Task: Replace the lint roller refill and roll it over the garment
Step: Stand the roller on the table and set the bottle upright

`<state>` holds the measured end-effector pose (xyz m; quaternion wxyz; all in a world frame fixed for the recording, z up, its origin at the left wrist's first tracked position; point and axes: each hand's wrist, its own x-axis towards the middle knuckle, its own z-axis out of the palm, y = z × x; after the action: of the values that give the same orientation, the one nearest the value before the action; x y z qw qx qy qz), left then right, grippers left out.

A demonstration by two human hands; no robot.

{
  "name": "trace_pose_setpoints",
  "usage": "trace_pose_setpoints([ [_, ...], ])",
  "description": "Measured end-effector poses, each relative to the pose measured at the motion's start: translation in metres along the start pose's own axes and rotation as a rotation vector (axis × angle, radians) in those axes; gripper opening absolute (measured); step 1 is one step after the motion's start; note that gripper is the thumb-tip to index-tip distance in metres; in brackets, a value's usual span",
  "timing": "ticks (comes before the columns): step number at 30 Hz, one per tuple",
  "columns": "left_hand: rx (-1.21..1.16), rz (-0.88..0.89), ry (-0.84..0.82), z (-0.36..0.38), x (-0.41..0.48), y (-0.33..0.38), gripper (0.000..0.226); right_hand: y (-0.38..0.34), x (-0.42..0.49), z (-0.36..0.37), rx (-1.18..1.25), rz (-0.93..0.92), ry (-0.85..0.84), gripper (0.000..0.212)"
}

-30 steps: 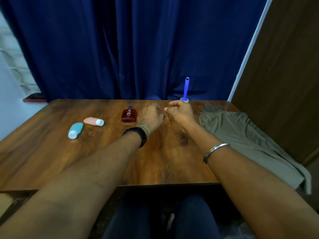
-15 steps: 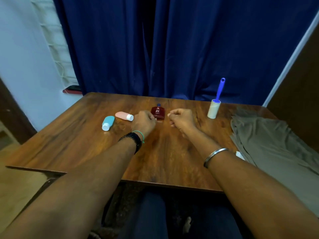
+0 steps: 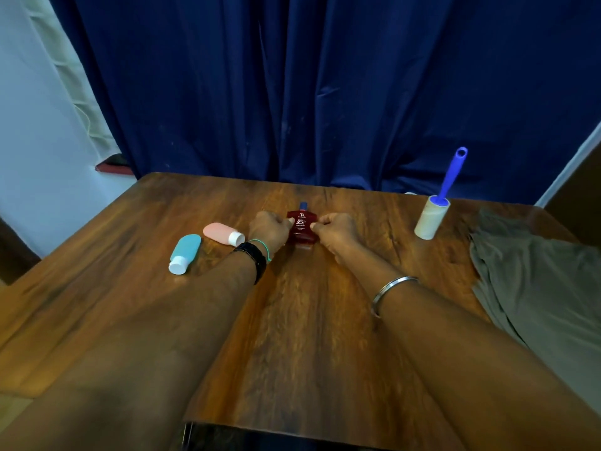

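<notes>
Two bare hands reach forward over a wooden table [image 3: 309, 320], meeting at its middle on either side of a flat red bottle [image 3: 302, 229] that lies on the wood with its blue cap pointing away from the person. Left hand [image 3: 271, 231]: curled into a loose fist, thumb tip touching the bottle's left edge; a black band and a thin green thread circle the wrist. Right hand [image 3: 338, 234]: also curled, thumb and forefinger pressed together at the bottle's right edge; whether they actually pinch the bottle cannot be told. A metal bangle [image 3: 390, 292] sits on the right forearm.

Lint roller [image 3: 434, 219]: stands on end, tilted slightly, near the far right of the table, its pale roll resting on the wood and its blue handle [image 3: 452, 174] rising up and to the right. It is well apart from both hands, to the right of the right hand, and untouched. Garment [image 3: 536, 288]: olive-grey cloth, rumpled, draped over the table's right edge, just right of the roller and clear of it.

Left of the left hand lie a pink tube [image 3: 222, 233] and a teal tube [image 3: 183, 253], both white-capped. A dark blue curtain [image 3: 292, 92] hangs behind the table.
</notes>
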<state>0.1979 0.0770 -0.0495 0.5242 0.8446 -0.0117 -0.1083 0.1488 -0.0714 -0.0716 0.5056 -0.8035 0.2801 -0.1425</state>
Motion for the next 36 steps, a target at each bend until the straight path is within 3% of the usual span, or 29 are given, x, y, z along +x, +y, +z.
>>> trace_pose_setpoints([
  [6,-0.073,-0.052,-0.026,0.013,0.023,-0.003,0.027,0.000,0.014,0.007,0.139,0.090,-0.041,0.019],
  [9,-0.215,-0.101,-0.044,0.016,0.024,0.002,0.035,-0.002,0.017,0.003,0.317,0.160,-0.072,0.049],
  [11,-0.283,-0.101,-0.069,0.022,0.026,0.006,0.030,-0.001,0.022,-0.002,0.399,0.175,-0.084,0.056],
  [14,-0.333,-0.046,-0.110,0.036,0.025,0.012,0.016,0.003,0.031,-0.015,0.453,0.147,-0.074,0.052],
  [18,-0.359,0.081,-0.114,0.064,0.025,0.027,0.019,0.009,0.038,-0.046,0.449,0.015,-0.017,0.039],
  [24,-0.252,0.274,-0.049,0.121,0.029,0.050,0.029,0.032,0.060,-0.093,0.304,-0.098,0.136,0.038],
  [36,-0.152,0.360,-0.031,0.187,0.056,0.069,0.023,0.064,0.102,-0.119,0.185,-0.112,0.262,0.034],
])
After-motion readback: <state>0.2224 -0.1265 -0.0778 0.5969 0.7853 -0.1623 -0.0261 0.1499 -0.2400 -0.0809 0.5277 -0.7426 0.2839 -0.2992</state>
